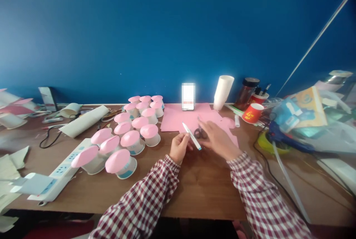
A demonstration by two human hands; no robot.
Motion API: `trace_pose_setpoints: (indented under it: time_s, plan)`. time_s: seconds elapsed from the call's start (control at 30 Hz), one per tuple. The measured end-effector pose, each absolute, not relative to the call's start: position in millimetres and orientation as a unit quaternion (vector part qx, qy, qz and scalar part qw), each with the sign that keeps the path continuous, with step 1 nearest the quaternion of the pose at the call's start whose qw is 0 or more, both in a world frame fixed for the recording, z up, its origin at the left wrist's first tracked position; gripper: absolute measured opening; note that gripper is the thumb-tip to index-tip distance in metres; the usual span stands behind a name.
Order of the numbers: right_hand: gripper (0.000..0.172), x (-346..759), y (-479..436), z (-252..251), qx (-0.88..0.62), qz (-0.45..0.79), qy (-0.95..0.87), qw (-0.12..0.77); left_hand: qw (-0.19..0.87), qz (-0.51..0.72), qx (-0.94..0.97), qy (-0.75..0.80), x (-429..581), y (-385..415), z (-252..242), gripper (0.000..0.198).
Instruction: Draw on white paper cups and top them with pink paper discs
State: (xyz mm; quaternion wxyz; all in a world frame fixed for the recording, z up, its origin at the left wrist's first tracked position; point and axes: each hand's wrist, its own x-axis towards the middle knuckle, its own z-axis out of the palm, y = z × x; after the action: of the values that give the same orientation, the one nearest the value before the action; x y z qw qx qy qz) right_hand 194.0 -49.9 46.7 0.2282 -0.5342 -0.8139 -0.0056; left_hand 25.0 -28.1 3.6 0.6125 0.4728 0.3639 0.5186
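Observation:
Between the thumb and fingers of my left hand (179, 147) is a slim white pen (191, 135) with a teal end, slanting down to the right. My right hand (218, 139) is just beside it, fingers stretched out over a pair of scissors (198, 133) with dark handles. Whether those fingers touch the scissors I cannot tell. Pink paper (174, 118) lies flat beyond both hands. To the left stand several paper cups (151, 140) upside down, each topped with a pink paper disc (117, 160).
A glowing phone (188, 98) stands at the paper's back edge. Right of it are stacked white cups (223, 92), a dark jar (246, 94) and a red cup (252, 113). A power strip (62, 170) lies left; a glue gun (289, 139) and plastic bags (308, 109) lie right.

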Motion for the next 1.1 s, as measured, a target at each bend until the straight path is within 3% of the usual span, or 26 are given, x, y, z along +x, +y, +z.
trace_pose_setpoints:
  time_s: [0.13, 0.47, 0.77, 0.97, 1.1]
  plan:
    - [0.085, 168, -58, 47, -0.462, 0.042, -0.856, 0.230, 0.685, 0.524, 0.392, 0.321, 25, -25, 3, 0.039]
    - [0.046, 159, -55, 47, -0.476, -0.006, -0.838, 0.267, 0.760, 0.490, 0.337, 0.262, 23, -25, 10, 0.043]
    - [0.021, 122, -17, 80, -0.562, -0.027, -0.797, 0.219, 0.824, 0.506, 0.158, 0.200, 9, -7, 16, 0.023]
    - [0.019, 92, 17, 88, -0.560, -0.054, -0.787, 0.254, 0.821, 0.536, 0.057, 0.190, 3, 1, 17, 0.012]
    - [0.023, 73, 38, 98, -0.518, -0.023, -0.801, 0.300, 0.839, 0.489, 0.106, 0.214, 13, -6, 11, 0.020]
